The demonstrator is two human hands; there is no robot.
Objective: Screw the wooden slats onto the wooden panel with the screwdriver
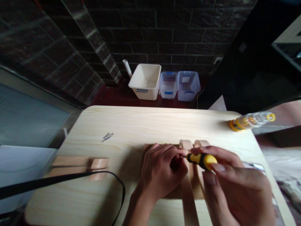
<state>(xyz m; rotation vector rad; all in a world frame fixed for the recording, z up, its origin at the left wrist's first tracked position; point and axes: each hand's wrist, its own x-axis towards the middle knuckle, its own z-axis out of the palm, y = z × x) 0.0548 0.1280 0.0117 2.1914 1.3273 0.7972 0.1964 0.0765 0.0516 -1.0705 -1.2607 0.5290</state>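
Note:
My right hand (237, 179) is closed around a yellow and black screwdriver (201, 160), which points left. The screwdriver's tip ends at the fingertips of my left hand (162, 168), beside a long wooden strip (188, 194) with a rounded end. My left hand lies over a brown block (174, 198), its thumb and index finger pinched near the tip; what they hold is too small to make out. A second rounded strip (201, 143) runs alongside, partly behind my right hand.
Several dark screws (107, 137) lie on the pale table (141, 121). Wooden pieces (70, 161) and a black strap (58, 178) are at the left. A clear and yellow container (251, 121) stands at the right corner. Bins (145, 94) sit on the floor beyond.

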